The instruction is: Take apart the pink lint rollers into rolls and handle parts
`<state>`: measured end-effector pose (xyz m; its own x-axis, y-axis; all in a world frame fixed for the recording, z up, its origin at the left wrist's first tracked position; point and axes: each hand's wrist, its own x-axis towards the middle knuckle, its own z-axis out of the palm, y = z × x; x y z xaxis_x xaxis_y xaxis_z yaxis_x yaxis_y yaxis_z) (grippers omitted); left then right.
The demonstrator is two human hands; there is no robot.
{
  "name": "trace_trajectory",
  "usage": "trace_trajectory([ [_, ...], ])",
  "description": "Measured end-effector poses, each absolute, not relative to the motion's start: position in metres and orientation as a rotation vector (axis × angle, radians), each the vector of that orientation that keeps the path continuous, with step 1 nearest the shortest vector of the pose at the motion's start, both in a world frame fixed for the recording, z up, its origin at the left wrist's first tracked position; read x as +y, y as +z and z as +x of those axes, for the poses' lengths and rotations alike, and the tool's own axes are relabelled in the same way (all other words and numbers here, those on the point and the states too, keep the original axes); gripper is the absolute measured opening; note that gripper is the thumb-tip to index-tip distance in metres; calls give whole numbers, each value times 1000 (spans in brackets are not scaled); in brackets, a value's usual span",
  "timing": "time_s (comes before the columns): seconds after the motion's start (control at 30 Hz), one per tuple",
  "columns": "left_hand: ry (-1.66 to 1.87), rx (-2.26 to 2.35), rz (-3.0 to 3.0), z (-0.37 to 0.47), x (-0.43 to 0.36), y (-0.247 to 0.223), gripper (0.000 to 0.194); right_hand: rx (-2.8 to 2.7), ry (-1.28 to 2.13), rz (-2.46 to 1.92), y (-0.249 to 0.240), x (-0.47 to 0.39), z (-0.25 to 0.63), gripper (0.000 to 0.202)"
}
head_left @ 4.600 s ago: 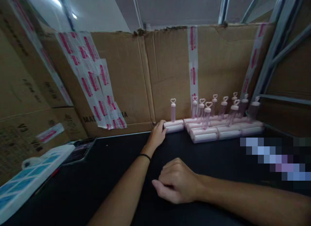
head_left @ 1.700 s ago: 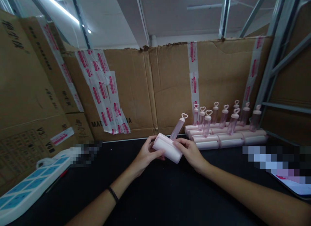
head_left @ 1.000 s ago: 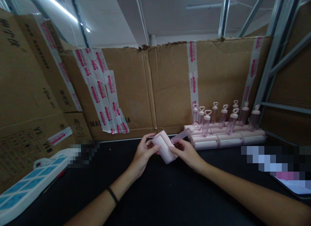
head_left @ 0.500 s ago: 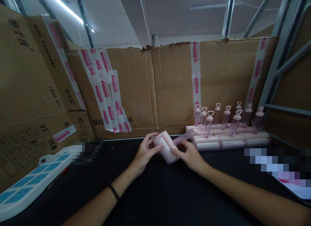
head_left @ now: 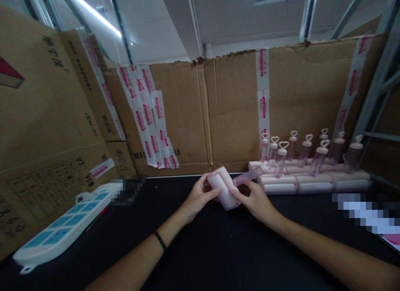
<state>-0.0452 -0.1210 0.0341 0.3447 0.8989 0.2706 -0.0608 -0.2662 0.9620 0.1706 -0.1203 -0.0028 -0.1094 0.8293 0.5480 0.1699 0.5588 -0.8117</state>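
Both hands hold one pale pink rounded case (head_left: 223,191), tilted above the black table. My left hand (head_left: 200,197) is closed around its left side, thumb across the front. At the lower right side, my right hand (head_left: 258,201) pinches the case with thumb and fingers. From the case's right side a translucent pink tube (head_left: 250,175) slants up to the right, ending in a heart-shaped loop (head_left: 271,165). Farther right lie similar pink cases (head_left: 315,184) in rows, with several upright clear tubes (head_left: 280,162) topped by heart loops. The fingers behind the held case are partly hidden.
A white power strip (head_left: 62,226) with blue sockets lies at the left. Taped cardboard (head_left: 231,116) walls off the back, and a carton (head_left: 62,128) stands at the left. A partly pixelated flat item (head_left: 368,216) lies at the right. Metal shelf posts (head_left: 371,99) rise behind.
The whole scene has shifted rightward in view as the camera turned slightly left. Both hands keep nearly the same grip on the pink case.
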Motion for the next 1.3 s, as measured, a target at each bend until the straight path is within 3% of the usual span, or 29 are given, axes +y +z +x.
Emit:
trace_trajectory([
  [0.43, 1012, 898, 1616, -95, -100, 55, 60, -1387, 703, -897, 4, -125, 170, 43],
  [0.73, 1321, 1494, 1556, -188, -44, 38, 38, -1378, 757, -863, 2, -123, 168, 44],
  [0.9, 1277, 1898, 1662, -210, -41, 33, 32, -1405, 799, -833, 0, -124, 166, 43],
  [1.07, 1127, 2235, 1810, -211, -43, 30, 36, -1418, 805, -833, 0, -123, 167, 40],
  [1.3, 918, 2486, 2003, -200, -39, 24, 61, -1431, 792, -850, 1, -124, 167, 42],
])
